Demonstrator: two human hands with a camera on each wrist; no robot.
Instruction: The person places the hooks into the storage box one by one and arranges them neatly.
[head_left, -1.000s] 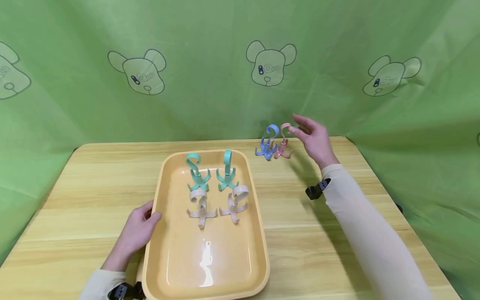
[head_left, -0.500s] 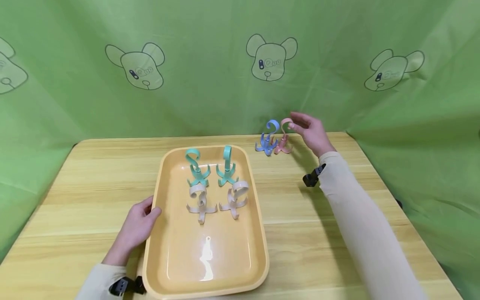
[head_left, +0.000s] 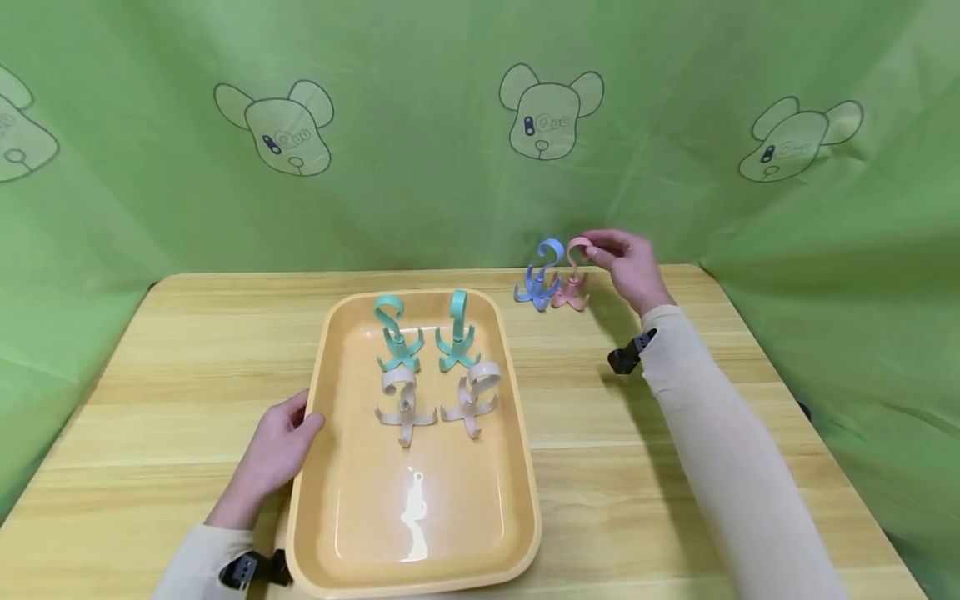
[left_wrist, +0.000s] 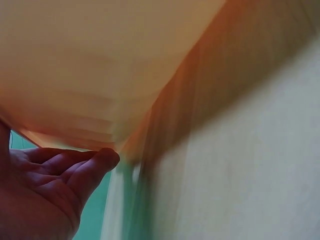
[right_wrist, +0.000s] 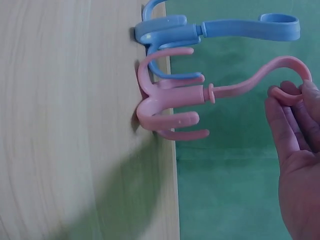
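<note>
1. Left hand [head_left: 276, 454] is resting against the near left rim of the yellow tray [head_left: 339, 533], thumb lying on the rim, fingers relaxed along the outer wall; it is gripping nothing.
2. The tray is sitting on the wooden table [head_left: 150, 375], lengthwise away from the person.
3. Inside the tray, two beige hooks [head_left: 405, 404] are standing side by side around the middle; two teal hooks [head_left: 396, 337] are standing just behind them, toward the far end.
4. Beyond the tray's far right corner, a blue hook [head_left: 538, 279] and a pink hook [head_left: 572, 279] are standing on the table, just beside each other.
5. Right hand [head_left: 628, 265] is pinching the curled top of the pink hook, whose prongs are resting on the table near its far edge.
6. A green cloth [head_left: 420, 200] printed with bear faces is hanging behind.
</note>
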